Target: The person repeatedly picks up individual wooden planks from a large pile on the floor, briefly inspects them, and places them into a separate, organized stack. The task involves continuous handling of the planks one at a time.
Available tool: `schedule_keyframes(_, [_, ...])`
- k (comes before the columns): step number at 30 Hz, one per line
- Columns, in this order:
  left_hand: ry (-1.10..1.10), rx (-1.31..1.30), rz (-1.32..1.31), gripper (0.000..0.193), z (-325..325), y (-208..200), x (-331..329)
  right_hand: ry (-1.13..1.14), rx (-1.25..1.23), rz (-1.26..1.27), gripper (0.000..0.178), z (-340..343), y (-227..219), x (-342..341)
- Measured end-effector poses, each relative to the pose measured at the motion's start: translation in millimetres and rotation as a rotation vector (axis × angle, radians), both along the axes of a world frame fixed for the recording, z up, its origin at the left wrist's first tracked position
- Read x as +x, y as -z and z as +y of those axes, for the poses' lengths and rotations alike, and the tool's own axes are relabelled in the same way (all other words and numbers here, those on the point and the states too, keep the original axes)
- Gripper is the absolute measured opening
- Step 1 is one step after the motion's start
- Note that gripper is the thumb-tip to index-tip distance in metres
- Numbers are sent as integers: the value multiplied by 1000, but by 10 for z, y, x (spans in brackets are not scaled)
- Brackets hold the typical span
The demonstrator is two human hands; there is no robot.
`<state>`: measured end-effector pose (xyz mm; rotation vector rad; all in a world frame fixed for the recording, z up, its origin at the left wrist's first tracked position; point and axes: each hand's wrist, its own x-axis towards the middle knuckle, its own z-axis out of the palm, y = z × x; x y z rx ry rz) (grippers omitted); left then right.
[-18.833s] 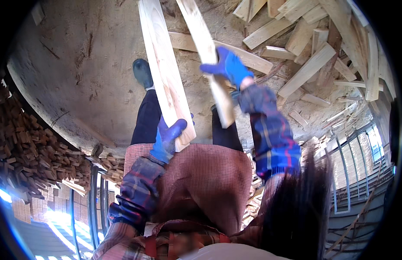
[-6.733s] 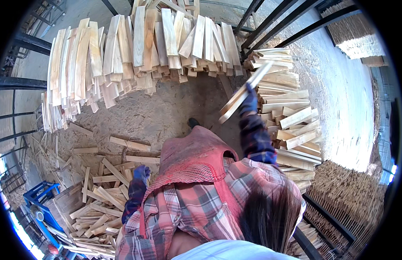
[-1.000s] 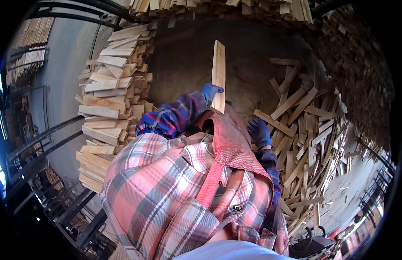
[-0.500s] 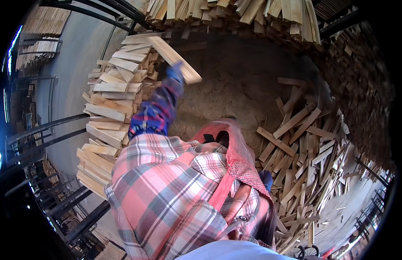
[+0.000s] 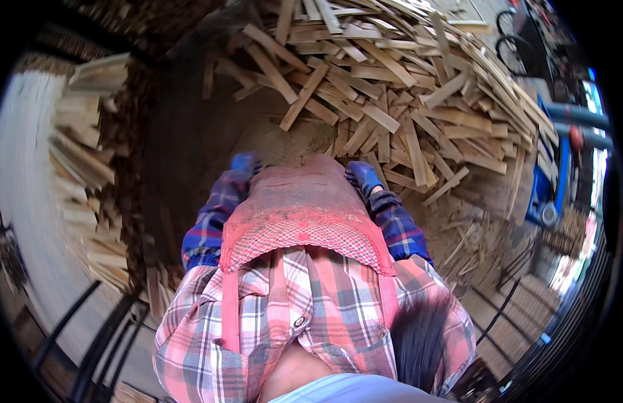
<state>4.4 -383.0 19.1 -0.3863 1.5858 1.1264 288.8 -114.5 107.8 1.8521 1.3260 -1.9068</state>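
My left hand (image 5: 245, 163), in a blue glove, is smeared by motion beside the far left corner of the red apron (image 5: 294, 201). Its fingers cannot be made out, and no wood shows in it. At the apron's far right edge is my right hand (image 5: 365, 177), also blue-gloved, with its fingers curled in toward the cloth. Whether they grip anything is hidden. Just beyond it lies a loose heap of flat wooden slats (image 5: 385, 101), crossing at all angles.
At the left, a stack of slats (image 5: 90, 168) stands along a pale floor strip (image 5: 26, 154). Black metal bars (image 5: 90, 363) are at the lower left. A blue metal frame (image 5: 550, 181) stands right of the heap, with a wheeled vehicle (image 5: 513, 47) behind.
The view has swung right, from the neat stack to the loose heap. The slat in my left hand is gone from it, and that hand has drawn back beside the apron. My right hand shows fully now.
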Motion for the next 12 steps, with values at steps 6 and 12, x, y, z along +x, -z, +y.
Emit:
schedule_keyframes(6, [543,657,416,37,1932,-1284,826,549,-67,114,38,-367,61,1373])
schedule_keyframes(12, [817,353,310,30,2662,-1021,925,954,-370,23,64,-199,796,2675])
